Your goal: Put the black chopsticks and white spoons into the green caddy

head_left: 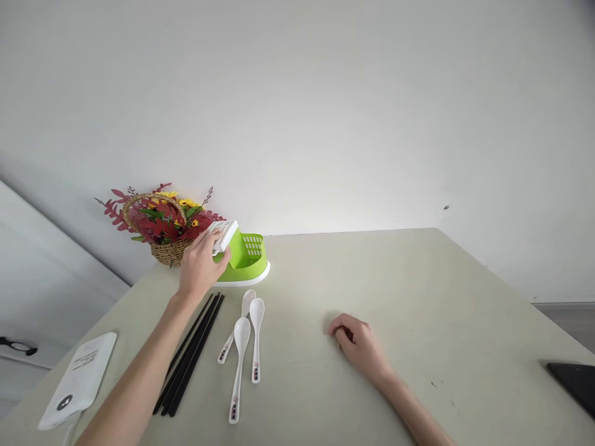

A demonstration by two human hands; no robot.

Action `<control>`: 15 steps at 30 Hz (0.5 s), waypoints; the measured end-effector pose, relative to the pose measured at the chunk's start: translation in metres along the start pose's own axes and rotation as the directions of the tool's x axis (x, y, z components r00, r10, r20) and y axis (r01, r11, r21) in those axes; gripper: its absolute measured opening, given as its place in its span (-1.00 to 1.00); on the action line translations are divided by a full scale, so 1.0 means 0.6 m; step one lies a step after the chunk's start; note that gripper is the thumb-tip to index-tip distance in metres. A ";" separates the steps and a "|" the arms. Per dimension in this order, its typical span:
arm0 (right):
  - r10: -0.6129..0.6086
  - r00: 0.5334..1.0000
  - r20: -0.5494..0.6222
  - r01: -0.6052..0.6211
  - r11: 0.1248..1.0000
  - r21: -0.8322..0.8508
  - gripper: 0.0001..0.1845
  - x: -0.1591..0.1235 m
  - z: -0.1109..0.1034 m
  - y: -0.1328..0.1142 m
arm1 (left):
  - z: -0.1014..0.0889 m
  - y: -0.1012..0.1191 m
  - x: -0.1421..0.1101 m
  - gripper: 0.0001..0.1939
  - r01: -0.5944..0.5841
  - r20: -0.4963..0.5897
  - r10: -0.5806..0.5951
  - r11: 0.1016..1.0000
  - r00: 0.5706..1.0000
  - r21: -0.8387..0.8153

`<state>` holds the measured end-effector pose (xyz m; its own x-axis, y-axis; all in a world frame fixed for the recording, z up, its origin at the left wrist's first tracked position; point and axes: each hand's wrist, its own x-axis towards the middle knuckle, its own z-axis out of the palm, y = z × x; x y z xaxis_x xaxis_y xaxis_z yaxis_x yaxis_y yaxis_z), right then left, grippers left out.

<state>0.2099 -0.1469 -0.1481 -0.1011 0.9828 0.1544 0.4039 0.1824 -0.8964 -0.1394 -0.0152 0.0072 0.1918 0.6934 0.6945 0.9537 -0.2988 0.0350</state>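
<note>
My left hand (203,263) is closed on a white slotted lid (225,236) at the left part of a green utensil holder (246,272). The holder has a white base and a latticed compartment at its right side; my hand hides much of its left side. Whether the lid touches the holder, I cannot tell. My right hand (360,347) rests on the table with curled fingers and nothing visible in them. Between the hands lie three white spoons (242,334), bowls pointing away from me. Several black chopsticks (198,356) lie beside them, partly behind my left forearm.
A wicker basket (170,253) of red and yellow artificial flowers stands behind my left hand, near the wall. At the left edge of the table (297,396) lies a white device (81,378) with a cable. A black phone-like object (576,381) sits at the right edge.
</note>
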 end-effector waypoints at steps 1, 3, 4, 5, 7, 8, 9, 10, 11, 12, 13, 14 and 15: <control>0.003 1.000 -0.001 -0.003 1.000 -0.004 -0.71 0.000 0.000 -0.001 | -0.005 0.007 0.000 -0.60 0.002 -0.010 -0.002 1.000 1.000 0.014; 0.006 1.000 -0.003 -0.006 1.000 -0.016 -0.71 0.000 -0.001 -0.002 | -0.018 0.034 -0.001 -0.58 0.011 -0.069 -0.010 1.000 0.998 0.017; 0.007 1.000 -0.003 -0.007 1.000 -0.021 -0.72 -0.001 -0.001 -0.003 | -0.026 0.054 -0.004 -0.57 0.013 -0.109 -0.013 1.000 0.994 -0.005; 0.009 1.000 -0.002 -0.009 1.000 -0.024 -0.72 -0.001 -0.001 -0.003 | -0.034 0.078 -0.010 -0.57 0.007 -0.143 -0.014 0.999 0.990 -0.050; 0.017 1.000 0.003 -0.017 1.000 -0.022 -0.71 -0.002 0.000 -0.003 | -0.048 0.132 -0.029 -0.64 -0.022 -0.151 -0.006 0.982 0.988 -0.186; 0.022 1.000 0.005 -0.022 1.000 -0.018 -0.71 -0.002 0.000 -0.002 | -0.052 0.160 -0.044 -0.69 -0.026 -0.100 -0.001 0.962 0.995 -0.271; 0.028 1.000 0.009 -0.028 1.000 -0.013 -0.71 -0.002 0.000 -0.002 | -0.053 0.188 -0.061 -0.74 -0.020 -0.019 0.014 0.932 1.000 -0.361; 0.032 0.999 0.011 -0.032 0.999 -0.008 -0.71 -0.002 0.000 -0.001 | -0.052 0.214 -0.081 -0.79 -0.001 0.074 0.038 0.898 0.997 -0.440; 0.034 0.999 0.014 -0.034 0.999 -0.004 -0.71 -0.002 0.000 -0.001 | -0.049 0.238 -0.102 -0.82 0.044 0.198 0.063 0.868 0.978 -0.494; 0.033 0.999 0.016 -0.033 0.999 0.000 -0.72 -0.002 0.000 -0.001 | -0.043 0.260 -0.124 -0.83 0.109 0.296 0.061 0.844 0.953 -0.526; 0.029 0.999 0.014 -0.029 1.000 0.003 -0.72 -0.002 0.000 -0.001 | -0.037 0.278 -0.146 -0.81 0.173 0.388 0.064 0.820 0.919 -0.545; 0.021 1.000 0.011 -0.021 1.000 0.004 -0.72 -0.002 0.000 -0.001 | -0.029 0.294 -0.167 -0.78 0.229 0.463 0.070 0.798 0.884 -0.557; 0.010 1.000 0.008 -0.010 1.000 0.004 -0.72 -0.002 -0.001 -0.001 | -0.022 0.306 -0.187 -0.75 0.268 0.522 0.081 0.785 0.849 -0.559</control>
<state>0.2102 -0.1481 -0.1478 -0.1047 0.9843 0.1423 0.4012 0.1728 -0.8996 0.0112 -0.1568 -0.0549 0.3615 0.9066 0.2177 0.6702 -0.4149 0.6154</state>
